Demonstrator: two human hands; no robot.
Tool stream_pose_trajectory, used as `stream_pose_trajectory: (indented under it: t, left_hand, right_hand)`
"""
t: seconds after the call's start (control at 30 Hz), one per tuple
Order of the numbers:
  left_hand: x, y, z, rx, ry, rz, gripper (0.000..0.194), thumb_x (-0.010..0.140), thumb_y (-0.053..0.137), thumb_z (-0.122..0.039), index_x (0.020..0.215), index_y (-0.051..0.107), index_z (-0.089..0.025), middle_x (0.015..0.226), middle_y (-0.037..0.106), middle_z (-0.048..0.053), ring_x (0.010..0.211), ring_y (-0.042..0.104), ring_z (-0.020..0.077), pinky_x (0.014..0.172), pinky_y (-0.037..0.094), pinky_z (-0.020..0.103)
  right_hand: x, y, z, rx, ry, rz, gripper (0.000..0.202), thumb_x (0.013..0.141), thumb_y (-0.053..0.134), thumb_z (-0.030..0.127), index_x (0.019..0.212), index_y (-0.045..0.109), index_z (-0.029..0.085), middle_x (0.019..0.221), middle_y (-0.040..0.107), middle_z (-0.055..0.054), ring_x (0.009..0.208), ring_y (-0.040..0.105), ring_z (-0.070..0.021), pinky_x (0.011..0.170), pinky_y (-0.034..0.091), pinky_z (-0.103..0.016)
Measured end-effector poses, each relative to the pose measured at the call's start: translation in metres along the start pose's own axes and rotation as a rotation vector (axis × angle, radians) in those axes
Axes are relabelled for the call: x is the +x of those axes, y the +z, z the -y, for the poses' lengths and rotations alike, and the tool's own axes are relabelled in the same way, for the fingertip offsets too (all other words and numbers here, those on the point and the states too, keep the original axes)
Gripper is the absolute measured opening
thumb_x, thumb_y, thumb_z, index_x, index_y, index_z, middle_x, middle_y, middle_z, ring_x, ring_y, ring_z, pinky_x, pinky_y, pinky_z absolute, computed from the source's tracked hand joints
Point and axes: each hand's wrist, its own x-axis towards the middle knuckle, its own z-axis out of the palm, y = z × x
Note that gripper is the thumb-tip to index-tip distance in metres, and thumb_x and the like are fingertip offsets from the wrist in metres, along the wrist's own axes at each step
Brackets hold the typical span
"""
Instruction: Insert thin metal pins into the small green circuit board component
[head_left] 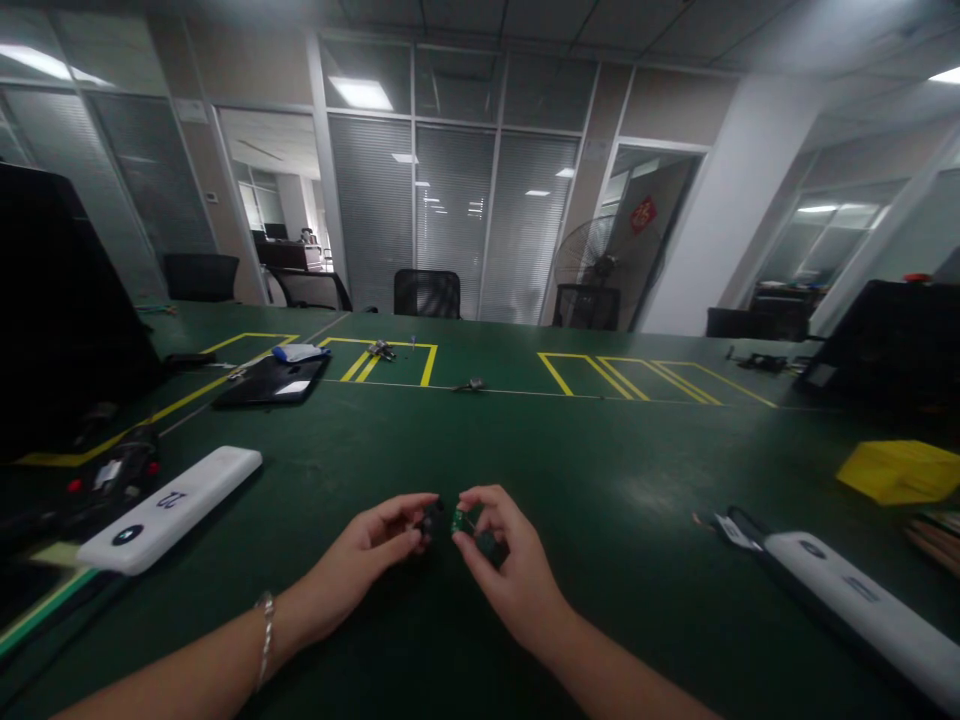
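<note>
Just above the near middle of the green table (360,460), my two hands face each other with a small gap between them. My left hand (375,545) pinches a small black part (433,521) between thumb and fingers; its exact kind is too small to make out. A small green circuit board (457,520) sits between the thumb and forefinger of my right hand (517,560). Under the curled fingers of that hand shows a dark round piece (487,545), partly hidden. The black part and the board are close but apart.
A white power bank (172,510) lies at left, another white device (862,590) with a cable at right. Farther off are a black tablet (262,385), small metal parts (381,350), another small part (472,385) and yellow tape outlines (555,375). A yellow box (900,471) stands right.
</note>
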Motion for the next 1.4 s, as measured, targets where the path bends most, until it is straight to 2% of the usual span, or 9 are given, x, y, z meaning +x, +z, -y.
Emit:
stream_pose_trajectory:
  t: [0.1, 0.2, 0.3, 0.47, 0.77, 0.97, 1.17, 1.3, 1.4]
  left_hand:
    - [0.001, 0.007, 0.005, -0.176, -0.013, 0.0, 0.032, 0.085, 0.064, -0.021, 0.117, 0.061, -0.018, 0.102, 0.064, 0.006, 0.089, 0.06, 0.0177, 0.085, 0.045, 0.033]
    - [0.0, 0.016, 0.009, -0.273, -0.008, 0.015, 0.042, 0.081, 0.069, -0.017, 0.121, 0.057, -0.021, 0.088, 0.062, 0.001, 0.08, 0.062, 0.0152, 0.079, 0.047, 0.031]
    - [-0.001, 0.02, 0.008, -0.279, -0.007, 0.015, 0.05, 0.078, 0.071, -0.015, 0.125, 0.055, -0.023, 0.08, 0.058, -0.003, 0.074, 0.062, 0.0132, 0.076, 0.048, 0.03]
    - [-0.001, 0.019, 0.005, -0.201, -0.014, 0.016, 0.046, 0.077, 0.071, -0.014, 0.121, 0.058, -0.019, 0.075, 0.055, -0.004, 0.072, 0.061, 0.0131, 0.074, 0.048, 0.029]
    - [-0.002, 0.017, 0.015, -0.034, 0.068, -0.009, 0.039, 0.078, 0.07, -0.015, 0.114, 0.056, -0.021, 0.078, 0.053, -0.004, 0.074, 0.056, 0.014, 0.074, 0.048, 0.032]
    - [-0.003, 0.017, 0.011, 0.074, 0.068, -0.034, 0.031, 0.077, 0.07, -0.013, 0.105, 0.057, -0.02, 0.079, 0.054, -0.004, 0.074, 0.055, 0.0143, 0.069, 0.045, 0.03]
    - [-0.003, 0.018, 0.006, -0.011, 0.073, 0.024, 0.028, 0.077, 0.071, -0.012, 0.1, 0.056, -0.019, 0.09, 0.062, 0.001, 0.081, 0.06, 0.0165, 0.073, 0.047, 0.032]
    - [-0.005, 0.019, 0.001, -0.098, 0.07, 0.082, 0.025, 0.082, 0.068, -0.02, 0.104, 0.057, -0.017, 0.1, 0.065, 0.006, 0.09, 0.062, 0.02, 0.081, 0.049, 0.037]
    - [-0.005, 0.02, -0.001, -0.154, 0.05, 0.086, 0.019, 0.085, 0.066, -0.025, 0.101, 0.059, -0.016, 0.098, 0.067, 0.007, 0.087, 0.063, 0.0192, 0.078, 0.05, 0.035]
  right_hand:
    - [-0.002, 0.002, -0.001, 0.029, -0.022, -0.001, 0.04, 0.081, 0.06, 0.01, 0.116, 0.051, 0.027, 0.101, 0.058, -0.001, 0.07, 0.052, -0.0134, 0.065, 0.044, -0.027]
    - [-0.003, 0.003, -0.002, 0.034, -0.035, 0.003, 0.042, 0.08, 0.06, 0.008, 0.116, 0.051, 0.027, 0.1, 0.059, -0.001, 0.069, 0.051, -0.0131, 0.064, 0.044, -0.027]
    - [-0.003, 0.004, -0.003, 0.031, -0.025, 0.018, 0.042, 0.08, 0.06, 0.009, 0.116, 0.052, 0.028, 0.101, 0.059, 0.0, 0.068, 0.05, -0.0129, 0.063, 0.043, -0.027]
    - [-0.002, 0.003, -0.001, 0.02, -0.035, 0.047, 0.042, 0.08, 0.06, 0.009, 0.115, 0.052, 0.029, 0.1, 0.06, 0.001, 0.067, 0.05, -0.0127, 0.061, 0.043, -0.026]
    - [-0.002, -0.001, 0.004, -0.145, -0.091, 0.112, 0.04, 0.077, 0.059, 0.007, 0.112, 0.054, 0.027, 0.098, 0.06, 0.0, 0.069, 0.049, -0.0141, 0.063, 0.04, -0.027]
    - [-0.002, -0.002, 0.007, -0.191, -0.106, 0.141, 0.043, 0.076, 0.059, 0.005, 0.113, 0.054, 0.028, 0.099, 0.061, 0.0, 0.072, 0.051, -0.0143, 0.064, 0.041, -0.026]
    - [-0.001, -0.002, 0.009, -0.183, -0.143, 0.143, 0.039, 0.08, 0.061, 0.009, 0.114, 0.057, 0.027, 0.103, 0.065, -0.001, 0.081, 0.057, -0.0156, 0.069, 0.045, -0.026]
    - [0.0, -0.002, 0.011, -0.208, -0.145, 0.158, 0.034, 0.082, 0.061, 0.012, 0.113, 0.059, 0.025, 0.103, 0.066, -0.003, 0.089, 0.061, -0.0185, 0.073, 0.047, -0.028]
    - [0.0, -0.002, 0.013, -0.214, -0.169, 0.194, 0.031, 0.084, 0.061, 0.016, 0.113, 0.059, 0.025, 0.104, 0.068, -0.004, 0.092, 0.062, -0.0199, 0.076, 0.047, -0.03]
